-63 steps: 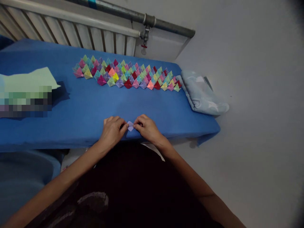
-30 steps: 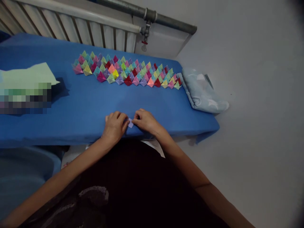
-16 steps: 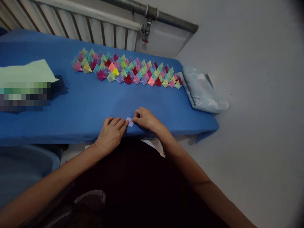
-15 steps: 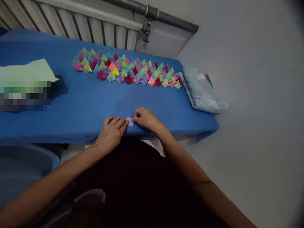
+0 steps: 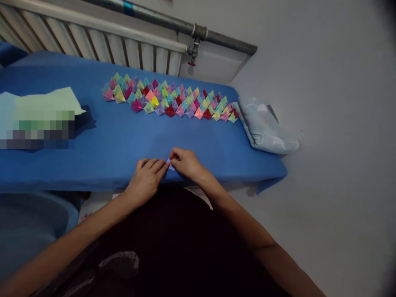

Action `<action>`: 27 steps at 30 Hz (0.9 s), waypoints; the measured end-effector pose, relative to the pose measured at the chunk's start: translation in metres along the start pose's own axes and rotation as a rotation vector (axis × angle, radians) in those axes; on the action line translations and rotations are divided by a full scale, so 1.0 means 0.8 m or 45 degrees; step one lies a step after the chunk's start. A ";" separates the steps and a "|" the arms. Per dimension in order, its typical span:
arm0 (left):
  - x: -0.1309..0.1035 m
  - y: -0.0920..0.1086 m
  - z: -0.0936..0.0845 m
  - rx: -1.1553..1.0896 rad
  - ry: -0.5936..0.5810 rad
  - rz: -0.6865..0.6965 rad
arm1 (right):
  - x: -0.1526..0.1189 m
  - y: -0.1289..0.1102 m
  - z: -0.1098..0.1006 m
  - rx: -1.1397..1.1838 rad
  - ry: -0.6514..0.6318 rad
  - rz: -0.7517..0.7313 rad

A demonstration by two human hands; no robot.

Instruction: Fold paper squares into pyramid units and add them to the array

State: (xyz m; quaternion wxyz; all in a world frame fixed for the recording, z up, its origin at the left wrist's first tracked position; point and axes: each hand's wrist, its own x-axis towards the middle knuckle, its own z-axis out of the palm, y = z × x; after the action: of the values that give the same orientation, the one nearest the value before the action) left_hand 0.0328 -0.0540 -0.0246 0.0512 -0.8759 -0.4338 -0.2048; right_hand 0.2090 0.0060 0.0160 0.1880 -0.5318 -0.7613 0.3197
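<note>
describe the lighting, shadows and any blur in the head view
Head view: dim, greyish light; a dark shadow falls on the blue cloth right of the green sheet, whose lower part is pixelated; the right-hand corners darken; the lilac paper between left hand and right hand shows too small to read its folds.

Dim, soft light with a greyish cast fills the scene, its source out of view. Well left of the left hand, the pale green paper throws a dark shadow rightward, and blocky pixelation masks its nearer part. A fainter shadow lies on the blue cloth just beyond the right hand. Between both hands, the lilac paper is too small for crisp detail. Below them, the shirt sinks almost to black. Wide-angle distortion stretches the forearms; far right of the hands, corners darken.
</note>
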 end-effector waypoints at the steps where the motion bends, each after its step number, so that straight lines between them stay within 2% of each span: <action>1: -0.004 -0.003 0.001 -0.029 0.029 0.013 | 0.002 0.000 -0.002 0.010 -0.028 0.019; 7: -0.022 -0.013 0.003 -0.081 0.148 0.084 | 0.008 -0.001 -0.008 0.077 -0.113 0.099; 21: -0.014 -0.010 0.001 -0.047 0.124 0.062 | 0.008 -0.001 -0.006 0.103 -0.150 0.118; 27: -0.014 -0.007 -0.001 -0.084 0.066 0.010 | 0.009 -0.002 -0.005 0.083 -0.143 0.099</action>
State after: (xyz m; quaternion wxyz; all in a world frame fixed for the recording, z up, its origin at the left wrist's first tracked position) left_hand 0.0227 -0.0590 -0.0289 0.0343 -0.8732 -0.4220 -0.2412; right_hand 0.2077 0.0138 0.0193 0.1497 -0.5356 -0.7387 0.3808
